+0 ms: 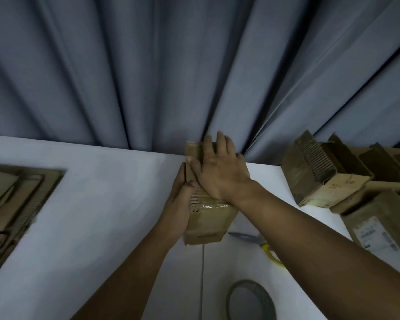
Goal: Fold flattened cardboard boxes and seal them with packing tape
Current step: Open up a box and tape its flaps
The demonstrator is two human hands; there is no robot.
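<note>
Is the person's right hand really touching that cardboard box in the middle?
Touching. The head view shows the right hand laid flat on the cardboard box, fingers spread across its upper face with no gap showing.

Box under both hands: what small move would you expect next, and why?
Probably the right hand slides along the tape strip to rub it down. That hand lies flat on the box, the left hand grips its side, and the tape roll and scissors lie unheld on the table, so taping looks nearly finished.
</note>
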